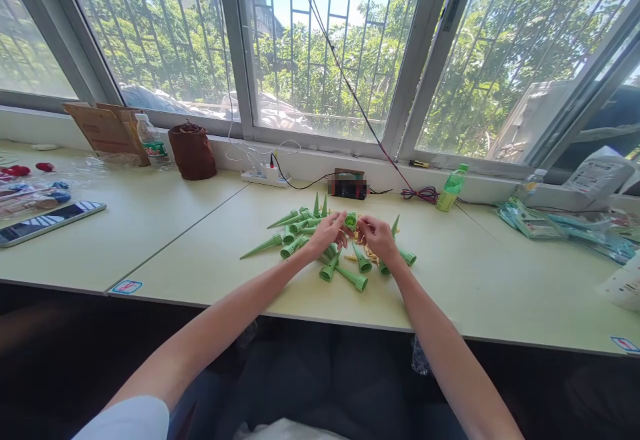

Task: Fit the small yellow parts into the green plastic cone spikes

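Note:
Above the middle of the table, my left hand (330, 232) is closed around a green plastic watering spike (351, 221), its round open end turned toward me. My right hand (376, 237) is beside that open end with thumb and fingers pinched together; whatever lies between them is too small to make out. Under and around both hands lies a loose pile of more green spikes (263, 245), some standing on their wide ends and others on their sides. Small yellow pieces (370, 255) are scattered among them, partly hidden by my hands.
A phone-like device (349, 187) leans at the back by a power strip (265, 177) and cables. A green bottle (451, 188) stands right of it. A brown bag (193, 151) and a phone (53, 222) are on the left; teal packets (535, 219) lie right. The table's front edge is close.

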`<action>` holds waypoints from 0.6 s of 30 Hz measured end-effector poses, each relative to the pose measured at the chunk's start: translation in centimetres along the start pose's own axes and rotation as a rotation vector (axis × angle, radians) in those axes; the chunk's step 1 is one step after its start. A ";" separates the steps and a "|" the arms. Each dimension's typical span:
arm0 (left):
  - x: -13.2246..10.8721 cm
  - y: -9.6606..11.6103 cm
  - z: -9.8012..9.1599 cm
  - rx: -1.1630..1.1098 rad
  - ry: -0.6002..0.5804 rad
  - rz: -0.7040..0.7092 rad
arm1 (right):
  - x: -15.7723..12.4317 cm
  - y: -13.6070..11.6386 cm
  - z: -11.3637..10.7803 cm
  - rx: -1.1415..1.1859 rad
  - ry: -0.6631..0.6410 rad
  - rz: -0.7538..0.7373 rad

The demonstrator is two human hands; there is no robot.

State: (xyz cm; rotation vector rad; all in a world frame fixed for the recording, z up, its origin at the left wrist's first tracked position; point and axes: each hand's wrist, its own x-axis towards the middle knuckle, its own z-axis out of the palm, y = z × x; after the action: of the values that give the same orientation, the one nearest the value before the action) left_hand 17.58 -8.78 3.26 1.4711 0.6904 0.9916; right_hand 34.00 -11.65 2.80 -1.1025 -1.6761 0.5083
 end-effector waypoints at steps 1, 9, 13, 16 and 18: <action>0.0 0.0 0.0 0.000 -0.001 -0.005 | 0.0 0.0 0.0 -0.001 0.010 -0.011; -0.2 0.4 0.0 -0.019 -0.011 -0.032 | -0.1 -0.2 0.0 -0.033 0.032 -0.034; -0.2 0.4 -0.1 -0.029 -0.021 -0.055 | -0.1 -0.3 -0.1 -0.001 0.019 -0.014; -0.2 0.5 -0.1 -0.032 -0.024 -0.060 | -0.1 -0.2 0.0 0.035 0.010 -0.003; -0.3 0.5 -0.1 -0.030 -0.018 -0.055 | 0.0 -0.1 0.0 0.042 0.009 0.002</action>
State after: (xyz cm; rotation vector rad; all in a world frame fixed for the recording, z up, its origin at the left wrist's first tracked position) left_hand 17.34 -9.05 3.74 1.4267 0.6966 0.9417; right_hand 34.00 -11.71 2.85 -1.0748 -1.6495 0.5368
